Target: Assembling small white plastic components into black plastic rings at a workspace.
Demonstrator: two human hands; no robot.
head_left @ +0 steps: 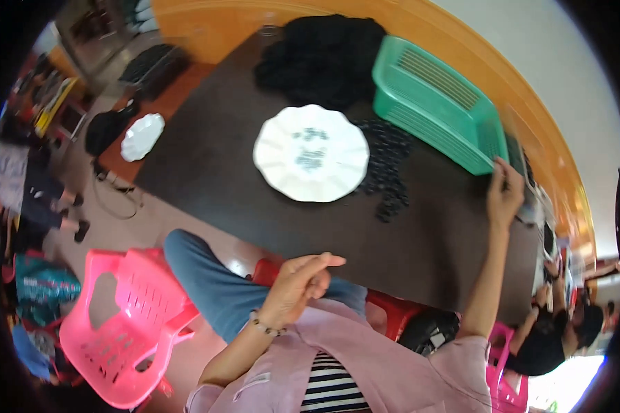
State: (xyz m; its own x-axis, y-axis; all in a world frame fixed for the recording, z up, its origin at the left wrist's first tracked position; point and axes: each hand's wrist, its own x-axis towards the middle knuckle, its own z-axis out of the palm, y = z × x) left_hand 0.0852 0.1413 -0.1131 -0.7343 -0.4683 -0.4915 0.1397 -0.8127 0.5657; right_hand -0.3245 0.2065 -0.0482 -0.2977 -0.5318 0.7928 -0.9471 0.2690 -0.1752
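Note:
My right hand (pixel 505 196) reaches out to the right, its fingers closed at the near right corner of a green plastic basket (pixel 430 124). My left hand (pixel 300 289), with a bead bracelet at the wrist, hovers by the table's front edge. One finger is stretched out, the others loosely bent, and nothing shows in them. A white scalloped plate (pixel 275 168) lies on the dark table (pixel 269 224), with a few small dark pieces in its middle. Small black pieces (pixel 390 162) are spread on the table between plate and basket, partly beside the plate's right rim.
A heap of black cloth (pixel 324 55) lies at the back of the table. Farther left, a second white dish (pixel 143 138) sits on a brown surface beside a black bag (pixel 107 131). A pink plastic chair (pixel 127 323) stands at my left. Other people are at both sides.

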